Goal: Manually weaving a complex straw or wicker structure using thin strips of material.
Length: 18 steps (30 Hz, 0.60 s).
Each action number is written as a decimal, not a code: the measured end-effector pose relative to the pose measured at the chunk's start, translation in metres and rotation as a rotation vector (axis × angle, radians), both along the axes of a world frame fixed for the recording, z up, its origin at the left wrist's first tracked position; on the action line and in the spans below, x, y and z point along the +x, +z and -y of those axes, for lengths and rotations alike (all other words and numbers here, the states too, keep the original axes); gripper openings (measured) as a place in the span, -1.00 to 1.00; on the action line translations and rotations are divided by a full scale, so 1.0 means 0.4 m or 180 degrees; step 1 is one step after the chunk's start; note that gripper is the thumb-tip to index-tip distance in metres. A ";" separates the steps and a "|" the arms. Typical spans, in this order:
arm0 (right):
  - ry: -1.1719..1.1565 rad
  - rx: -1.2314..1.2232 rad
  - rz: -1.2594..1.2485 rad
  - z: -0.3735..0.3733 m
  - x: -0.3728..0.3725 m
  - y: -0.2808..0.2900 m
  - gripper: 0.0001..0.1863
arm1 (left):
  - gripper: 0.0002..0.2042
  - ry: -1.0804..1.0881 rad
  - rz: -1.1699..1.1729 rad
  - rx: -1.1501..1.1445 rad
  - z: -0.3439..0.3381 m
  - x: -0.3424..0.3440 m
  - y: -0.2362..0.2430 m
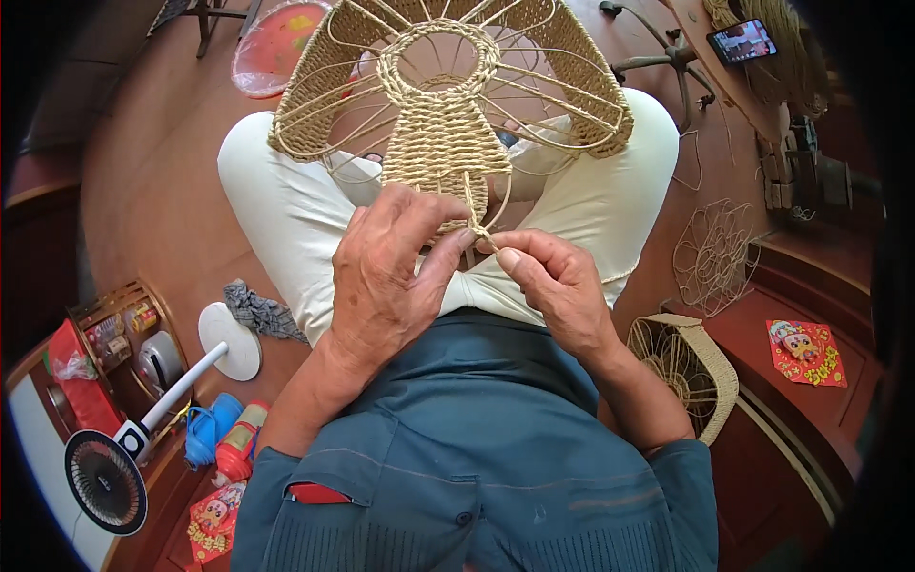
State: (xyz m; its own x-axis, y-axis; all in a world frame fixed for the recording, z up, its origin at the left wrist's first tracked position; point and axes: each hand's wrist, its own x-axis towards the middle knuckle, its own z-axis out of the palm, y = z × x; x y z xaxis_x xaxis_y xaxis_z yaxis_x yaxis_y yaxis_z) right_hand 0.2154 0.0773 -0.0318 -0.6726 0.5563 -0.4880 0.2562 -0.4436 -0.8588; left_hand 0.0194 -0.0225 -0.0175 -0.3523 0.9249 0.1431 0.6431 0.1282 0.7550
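A half-woven straw piece on a wire frame [443, 143] rests across my thighs. It has a braided ring [384, 71], a tightly woven panel below that, and bare wires fanning out to a curved woven rim. At the panel's near end, my left hand [386, 272] pinches a twisted straw cord [484, 235] between thumb and index finger, against the frame. Just right of it, my right hand [562, 291] grips the same cord between thumb and forefinger. My left fingers hide part of the panel's lower edge.
A second woven wire frame [710, 381] stands by my right hip, near a tangle of cord [715, 257]. To the left are a white fan [107, 481], a blue jug [212, 429] and a grey cloth [262, 310]. A phone [742, 42] and chair base [672, 59] are far right.
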 end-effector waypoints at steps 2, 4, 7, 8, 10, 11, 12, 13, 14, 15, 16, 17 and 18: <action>-0.0027 -0.0180 -0.0152 -0.004 0.006 -0.003 -0.72 | -0.75 -0.0038 -0.0169 0.0017 0.000 -0.002 0.004; -0.0022 -0.0654 -0.0293 -0.013 0.013 -0.007 -0.71 | -0.74 -0.0156 -0.0448 0.0025 0.000 -0.007 0.009; -0.0098 -0.1146 -0.0359 -0.014 0.012 -0.013 -0.69 | -0.72 -0.0247 -0.0715 0.0114 -0.006 -0.007 0.013; -0.0178 -0.1227 -0.0326 -0.012 0.009 -0.015 -0.69 | -0.72 -0.0221 -0.0698 0.0191 -0.009 -0.007 0.013; -0.0200 -0.1337 -0.0344 -0.015 0.006 -0.019 -0.69 | -0.72 -0.0326 -0.0645 0.0177 -0.015 -0.005 0.014; -0.0221 -0.1437 -0.0309 -0.015 0.005 -0.021 -0.69 | -0.72 -0.0414 -0.0589 0.0156 -0.017 -0.005 0.014; -0.0213 -0.1452 -0.0365 -0.015 0.005 -0.023 -0.69 | -0.72 -0.0422 -0.0596 0.0156 -0.019 -0.005 0.014; -0.0256 -0.1448 -0.0353 -0.013 0.004 -0.025 -0.69 | -0.73 -0.0462 -0.0597 0.0104 -0.022 -0.005 0.014; -0.0301 -0.1442 -0.0310 -0.011 0.004 -0.028 -0.69 | -0.74 -0.0503 -0.0595 0.0052 -0.023 -0.005 0.013; -0.0308 -0.1446 -0.0337 -0.009 0.004 -0.031 -0.69 | -0.74 -0.0510 -0.0593 0.0050 -0.025 -0.005 0.012; -0.0360 -0.1388 -0.0330 -0.006 0.004 -0.035 -0.70 | -0.75 -0.0547 -0.0713 0.0082 -0.027 -0.005 0.010; -0.0418 -0.1323 -0.0318 -0.005 0.003 -0.040 -0.70 | -0.77 -0.0584 -0.0828 0.0094 -0.029 -0.004 0.008; -0.0414 -0.1324 -0.0330 -0.003 0.002 -0.044 -0.70 | -0.77 -0.0586 -0.0839 0.0119 -0.031 -0.003 0.005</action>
